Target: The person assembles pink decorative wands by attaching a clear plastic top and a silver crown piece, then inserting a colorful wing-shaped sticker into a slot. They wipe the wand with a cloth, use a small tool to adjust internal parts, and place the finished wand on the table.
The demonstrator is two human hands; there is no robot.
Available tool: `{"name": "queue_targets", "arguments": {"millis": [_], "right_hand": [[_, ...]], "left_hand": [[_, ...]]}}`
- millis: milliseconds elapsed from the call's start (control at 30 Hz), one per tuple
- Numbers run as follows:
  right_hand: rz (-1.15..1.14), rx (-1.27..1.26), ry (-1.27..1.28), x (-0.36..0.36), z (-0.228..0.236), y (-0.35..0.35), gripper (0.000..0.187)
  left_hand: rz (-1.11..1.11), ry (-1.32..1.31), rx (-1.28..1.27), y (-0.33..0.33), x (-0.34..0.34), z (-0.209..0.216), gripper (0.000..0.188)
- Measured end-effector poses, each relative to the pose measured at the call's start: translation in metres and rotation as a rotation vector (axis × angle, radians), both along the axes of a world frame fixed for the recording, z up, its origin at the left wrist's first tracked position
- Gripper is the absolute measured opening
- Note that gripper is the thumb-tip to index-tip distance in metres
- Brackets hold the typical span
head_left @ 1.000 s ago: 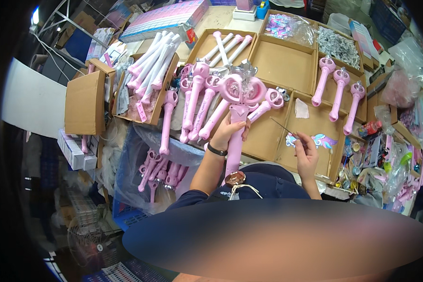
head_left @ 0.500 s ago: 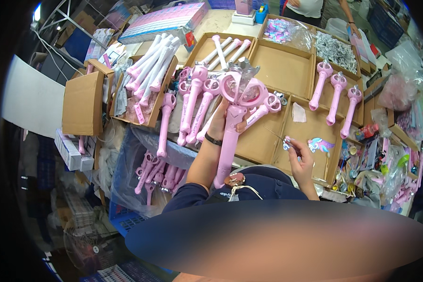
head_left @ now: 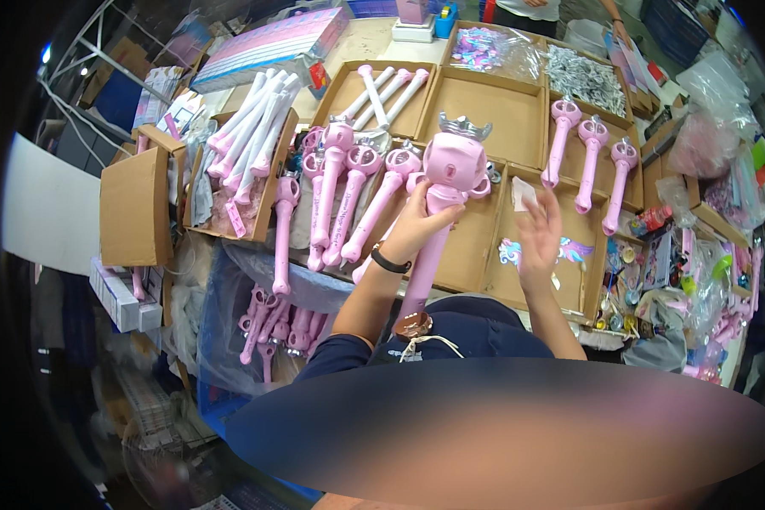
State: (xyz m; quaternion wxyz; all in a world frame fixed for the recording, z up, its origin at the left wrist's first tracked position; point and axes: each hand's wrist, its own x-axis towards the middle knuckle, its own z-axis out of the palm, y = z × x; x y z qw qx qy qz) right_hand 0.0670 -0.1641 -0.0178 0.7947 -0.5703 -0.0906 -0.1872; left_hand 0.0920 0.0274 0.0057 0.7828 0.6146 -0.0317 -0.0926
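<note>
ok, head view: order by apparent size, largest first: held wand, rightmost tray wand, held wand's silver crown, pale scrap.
1. Held wand; being nearer the camera may enlarge it
2. Rightmost wand
3. Silver crown and pale scrap: too alike to rank

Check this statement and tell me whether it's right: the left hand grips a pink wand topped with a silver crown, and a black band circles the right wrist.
Not quite: the head view shows the black band on the wrist of the left hand, not of the right hand. That left hand does grip the pink wand with the silver crown.
</note>
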Motion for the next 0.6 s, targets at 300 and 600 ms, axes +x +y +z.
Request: {"name": "queue_targets", "arguments": {"millis": [300, 600], "right_hand": [[-0.050, -0.572, -0.057, 0.051, 0.018, 0.016, 0.076], [-0.062, -0.680, -0.081, 0.051, 0.015, 0.001, 0.065]], "left_hand": [[-0.117, 0.000, 0.143, -0.019, -0.009, -0.010, 0.055], [-0.158, 0.012, 0.027, -0.020, -0.009, -0.019, 0.051]]}}
